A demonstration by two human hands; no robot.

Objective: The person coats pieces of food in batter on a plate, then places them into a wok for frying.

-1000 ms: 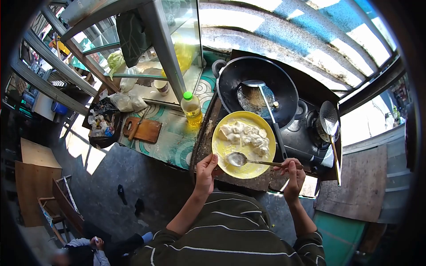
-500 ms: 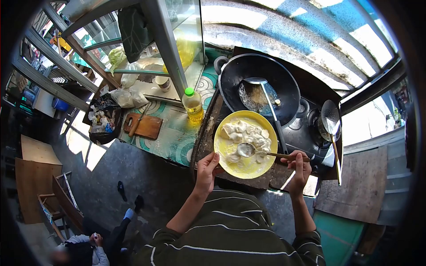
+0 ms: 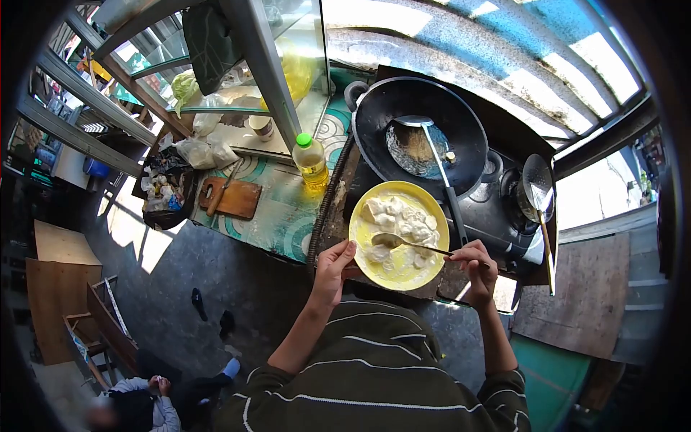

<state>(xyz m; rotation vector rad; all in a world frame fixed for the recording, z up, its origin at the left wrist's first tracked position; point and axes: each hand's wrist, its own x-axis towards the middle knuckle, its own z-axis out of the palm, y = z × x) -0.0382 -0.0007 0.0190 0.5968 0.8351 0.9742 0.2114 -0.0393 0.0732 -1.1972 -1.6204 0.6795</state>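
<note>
My left hand (image 3: 333, 268) grips the left rim of a yellow plate (image 3: 437, 268), thumb on top and fingers beneath. White-coated pieces of food (image 3: 403, 218) lie on it in a thick batter. My right hand (image 3: 475, 270) is closed around the handle of a spoon (image 3: 390, 240), whose bowl rests among the pieces at the plate's middle left. Just beyond the plate sits a black wok (image 3: 453, 115) with oil in its bottom and a small pale bit floating there. A metal spatula (image 3: 439, 155) leans in the wok, its dark handle reaching over the near rim.
Left of the stove stand an oil bottle (image 3: 311, 164) with a green cap and a cutting board (image 3: 240, 199) with a knife (image 3: 224, 189). A skimmer (image 3: 538, 189) lies over a pan at the right. A seated person (image 3: 147, 403) is at lower left.
The spoon's bowl has shifted slightly left and tipped over within the batter, and my right hand has turned with it. My left hand still holds the plate.
</note>
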